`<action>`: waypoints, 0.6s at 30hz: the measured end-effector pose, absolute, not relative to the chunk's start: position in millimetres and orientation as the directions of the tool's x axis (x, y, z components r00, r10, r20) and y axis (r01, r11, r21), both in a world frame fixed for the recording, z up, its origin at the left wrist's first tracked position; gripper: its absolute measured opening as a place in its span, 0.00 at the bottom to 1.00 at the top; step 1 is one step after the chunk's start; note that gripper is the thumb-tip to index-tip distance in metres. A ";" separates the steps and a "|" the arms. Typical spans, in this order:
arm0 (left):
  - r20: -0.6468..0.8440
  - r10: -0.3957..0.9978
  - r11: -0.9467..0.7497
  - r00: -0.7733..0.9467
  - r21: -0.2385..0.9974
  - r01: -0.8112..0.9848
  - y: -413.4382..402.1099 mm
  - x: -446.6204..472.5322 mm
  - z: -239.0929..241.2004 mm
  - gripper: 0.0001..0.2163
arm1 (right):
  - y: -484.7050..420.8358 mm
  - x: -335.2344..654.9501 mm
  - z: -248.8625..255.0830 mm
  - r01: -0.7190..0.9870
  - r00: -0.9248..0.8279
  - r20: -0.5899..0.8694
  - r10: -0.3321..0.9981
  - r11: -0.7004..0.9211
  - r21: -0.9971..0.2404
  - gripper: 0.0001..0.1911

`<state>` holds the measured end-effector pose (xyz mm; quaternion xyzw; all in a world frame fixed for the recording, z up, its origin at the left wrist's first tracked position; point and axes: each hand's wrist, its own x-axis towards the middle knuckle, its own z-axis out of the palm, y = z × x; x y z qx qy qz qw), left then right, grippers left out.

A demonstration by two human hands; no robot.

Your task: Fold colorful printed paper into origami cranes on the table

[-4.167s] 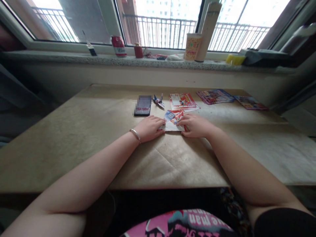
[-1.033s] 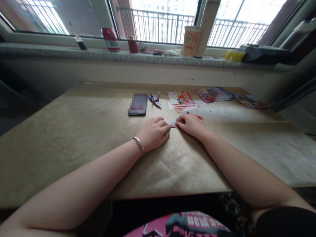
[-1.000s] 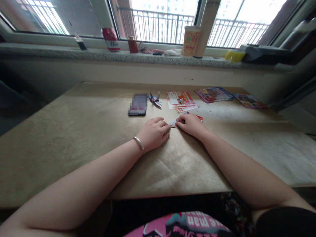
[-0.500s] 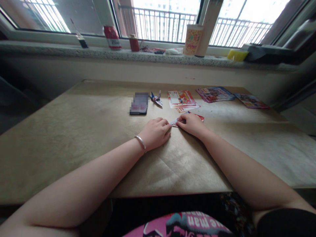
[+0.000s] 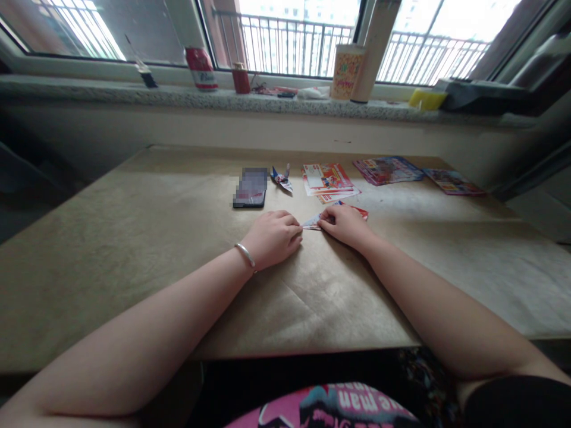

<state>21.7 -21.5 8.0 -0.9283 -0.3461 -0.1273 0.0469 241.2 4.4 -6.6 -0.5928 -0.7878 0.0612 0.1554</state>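
A small folded piece of printed paper (image 5: 311,223) lies on the table, its narrow point aimed left. My right hand (image 5: 345,223) grips it with thumb and fingers closed and covers its middle. A red and white corner shows past the knuckles. My left hand (image 5: 275,236), a silver bangle on its wrist, rests on the table with fingers stretched out. Its fingertips are at the paper's pointed tip, perhaps touching it. Behind the hands sits a folded paper crane (image 5: 282,179), blue, white and red.
Left of the crane lies a dark phone (image 5: 250,190), its screen blurred. Red and white printed sheets (image 5: 332,181) and colourful printed papers (image 5: 388,170) lie toward the back right. A can (image 5: 201,70), a cup (image 5: 347,72) and a yellow sponge (image 5: 427,99) stand on the windowsill.
My left hand has slid a little to the left along the paper's narrow end, baring more of its tip. My right hand has stayed in place on the paper.
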 end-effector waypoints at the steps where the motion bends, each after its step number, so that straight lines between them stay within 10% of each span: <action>1: 0.271 0.632 -0.755 0.726 0.001 0.656 -21.1 20.6 7.7 0.11 | 3.7 240.8 -6.3 0.917 -0.255 0.171 0.952 0.294 -0.268 0.10; 8: 0.270 0.628 -0.762 0.730 0.022 0.647 -18.2 18.0 6.0 0.12 | -8.7 232.4 -3.2 0.916 -0.387 0.275 0.880 0.400 0.008 0.12; 18: 0.289 0.545 -0.821 0.787 -0.004 0.571 -15.3 18.2 0.5 0.13 | 1.6 236.2 -6.7 0.929 -0.306 0.207 0.929 0.339 -0.149 0.11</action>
